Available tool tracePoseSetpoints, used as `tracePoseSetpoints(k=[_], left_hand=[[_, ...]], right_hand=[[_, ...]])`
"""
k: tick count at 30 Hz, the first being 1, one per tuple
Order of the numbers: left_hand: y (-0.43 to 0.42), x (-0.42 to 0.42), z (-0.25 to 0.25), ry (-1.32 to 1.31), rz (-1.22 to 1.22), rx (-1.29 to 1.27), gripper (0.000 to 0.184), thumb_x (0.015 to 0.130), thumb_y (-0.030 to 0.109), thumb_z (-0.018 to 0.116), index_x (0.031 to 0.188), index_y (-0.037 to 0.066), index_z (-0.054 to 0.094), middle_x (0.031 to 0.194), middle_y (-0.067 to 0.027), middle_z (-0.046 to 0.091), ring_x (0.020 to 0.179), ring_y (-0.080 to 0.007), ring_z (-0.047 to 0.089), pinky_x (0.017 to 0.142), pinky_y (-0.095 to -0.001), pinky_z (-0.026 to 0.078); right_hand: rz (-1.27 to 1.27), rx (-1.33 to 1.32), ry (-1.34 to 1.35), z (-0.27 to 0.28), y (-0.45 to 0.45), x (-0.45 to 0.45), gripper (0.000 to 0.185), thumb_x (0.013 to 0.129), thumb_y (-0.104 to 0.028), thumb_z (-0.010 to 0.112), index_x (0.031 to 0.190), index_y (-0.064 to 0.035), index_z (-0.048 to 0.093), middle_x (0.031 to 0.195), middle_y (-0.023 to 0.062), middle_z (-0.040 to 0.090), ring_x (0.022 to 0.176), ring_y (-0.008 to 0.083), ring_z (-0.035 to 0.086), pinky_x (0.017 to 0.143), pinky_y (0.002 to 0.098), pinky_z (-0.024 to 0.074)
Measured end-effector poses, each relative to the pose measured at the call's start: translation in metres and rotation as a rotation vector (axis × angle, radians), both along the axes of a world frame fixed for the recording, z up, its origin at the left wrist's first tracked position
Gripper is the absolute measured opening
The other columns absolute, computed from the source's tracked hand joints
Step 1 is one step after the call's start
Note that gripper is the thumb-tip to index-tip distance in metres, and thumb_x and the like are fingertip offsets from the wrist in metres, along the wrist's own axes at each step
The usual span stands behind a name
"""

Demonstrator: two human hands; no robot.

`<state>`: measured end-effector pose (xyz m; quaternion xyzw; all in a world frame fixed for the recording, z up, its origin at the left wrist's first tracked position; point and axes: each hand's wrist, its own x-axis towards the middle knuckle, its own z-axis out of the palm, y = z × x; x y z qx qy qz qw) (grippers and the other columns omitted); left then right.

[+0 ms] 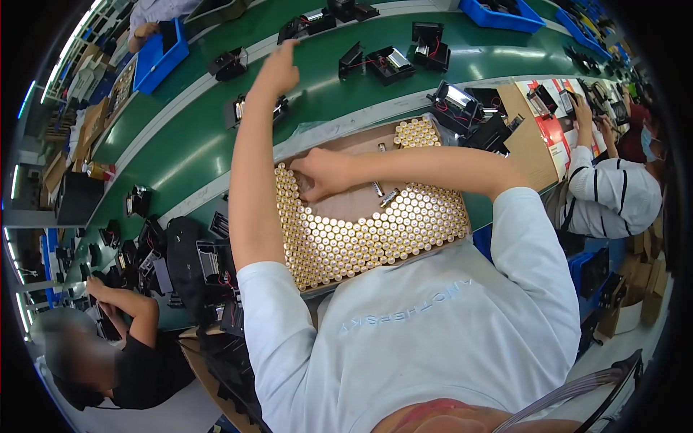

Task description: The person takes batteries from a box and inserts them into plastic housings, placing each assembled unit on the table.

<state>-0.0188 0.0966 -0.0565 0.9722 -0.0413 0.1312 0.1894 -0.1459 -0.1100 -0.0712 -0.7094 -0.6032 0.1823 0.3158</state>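
My left hand (pixel 280 70) is stretched out over the green conveyor belt. Its index finger points forward, just short of a black battery case (pixel 312 24), and the rest of its fingers look bent. Below its wrist, another black case (pixel 238 110) lies partly behind my forearm. My right hand (pixel 321 173) reaches across into a cardboard box (pixel 346 141) of batteries (pixel 361 242). Its fingers are closed against the upright batteries along the left side; whatever they hold is hidden. Loose batteries (pixel 390 196) lie on their sides in the box.
Several open black cases with red wires (pixel 393 63) sit on the belt (pixel 317 94). More cases (pixel 462 108) are piled right of the box. Blue bins (pixel 162 58) stand along the far side. People work at left (pixel 108 346), right (pixel 613 191) and far left.
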Motion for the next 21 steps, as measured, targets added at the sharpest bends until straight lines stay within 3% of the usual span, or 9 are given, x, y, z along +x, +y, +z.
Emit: tracePoseSetpoints(k=[2,5,8,9,13,16,19,20,21], left_hand=[[-0.024,0.003,0.008,0.103,-0.138,-0.159,0.064,0.081,0.0,0.056,0.14,0.018,0.036,0.129,-0.0242,0.051,0.117,-0.04,0.054,0.092,-0.0485,0.049],[-0.053,0.001,0.023,0.124,-0.216,0.214,0.063,0.08,-0.005,0.056,0.135,0.023,0.043,0.13,-0.0158,0.049,0.115,-0.0345,0.055,0.086,-0.0437,0.053],[-0.048,0.02,0.002,-0.116,-0.374,0.581,0.058,0.079,-0.006,0.059,0.127,0.025,0.052,0.126,-0.01,0.049,0.111,-0.0302,0.056,0.081,-0.0397,0.055],[-0.048,0.021,0.003,-0.125,-0.377,0.551,0.044,0.076,-0.002,0.064,0.114,0.02,0.062,0.118,-0.0085,0.051,0.11,-0.0274,0.055,0.084,-0.0394,0.054],[-0.036,0.021,0.013,-0.208,-0.369,0.285,0.018,0.075,0.013,0.074,0.092,0.01,0.069,0.122,-0.0058,0.053,0.112,-0.0268,0.053,0.092,-0.0407,0.049],[-0.028,0.019,0.014,-0.244,-0.366,0.193,0.022,0.076,0.02,0.077,0.09,0.006,0.068,0.115,-0.0078,0.059,0.109,-0.0287,0.054,0.09,-0.0384,0.048],[-0.028,0.016,0.01,0.156,-0.194,-0.337,0.034,0.088,0.026,0.069,0.105,-0.002,0.06,0.104,-0.0126,0.064,0.099,-0.0224,0.058,0.088,-0.0342,0.046],[-0.027,0.016,0.005,0.272,-0.122,-0.542,0.037,0.091,0.027,0.067,0.108,-0.004,0.058,0.103,-0.0124,0.065,0.097,-0.0202,0.059,0.086,-0.0333,0.047],[-0.03,0.012,-0.003,0.174,-0.11,-0.561,0.044,0.095,0.029,0.062,0.116,-0.007,0.051,0.105,-0.0124,0.063,0.096,-0.0148,0.057,0.082,-0.0306,0.048]], right_hand=[[0.007,-0.054,0.008,-0.003,0.004,-0.003,0.049,0.07,-0.031,0.074,0.096,0.0075,0.059,0.073,0.0242,0.065,0.073,0.0401,0.066,0.069,0.0444,0.0534],[-0.001,-0.022,0.051,-0.007,0.005,-0.009,0.039,0.071,-0.026,0.072,0.088,0.006,0.059,0.074,0.025,0.065,0.074,0.0412,0.065,0.07,0.0455,0.0526],[-0.005,0.0,0.059,-0.012,0.006,-0.009,0.031,0.072,-0.023,0.07,0.081,0.0049,0.06,0.074,0.0259,0.064,0.072,0.0423,0.064,0.068,0.0459,0.0524],[0.003,-0.006,0.061,-0.012,0.006,-0.009,0.03,0.072,-0.023,0.07,0.079,0.0049,0.06,0.073,0.026,0.063,0.072,0.0424,0.064,0.067,0.046,0.0522],[0.035,0.021,0.052,-0.004,0.003,-0.004,0.027,0.073,-0.021,0.068,0.07,0.0047,0.062,0.066,0.0239,0.062,0.063,0.0375,0.064,0.06,0.0441,0.0506],[-0.004,-0.08,0.242,0.021,-0.01,0.014,0.025,0.073,-0.019,0.066,0.071,0.0054,0.065,0.059,0.0207,0.06,0.055,0.0297,0.064,0.053,0.0404,0.0478],[-0.162,0.043,0.265,0.042,-0.019,0.056,0.022,0.077,-0.02,0.064,0.072,-0.0005,0.071,0.057,0.0092,0.065,0.048,0.0144,0.064,0.047,0.0291,0.0527],[-0.311,-0.039,0.255,0.062,-0.023,0.07,0.024,0.08,-0.024,0.064,0.076,-0.002,0.074,0.059,0.0082,0.067,0.049,0.0142,0.065,0.049,0.0273,0.0557],[-0.453,-0.034,0.368,0.067,-0.024,0.089,0.026,0.081,-0.026,0.064,0.078,-0.0018,0.074,0.059,0.0087,0.067,0.049,0.0149,0.065,0.048,0.0275,0.0557]])
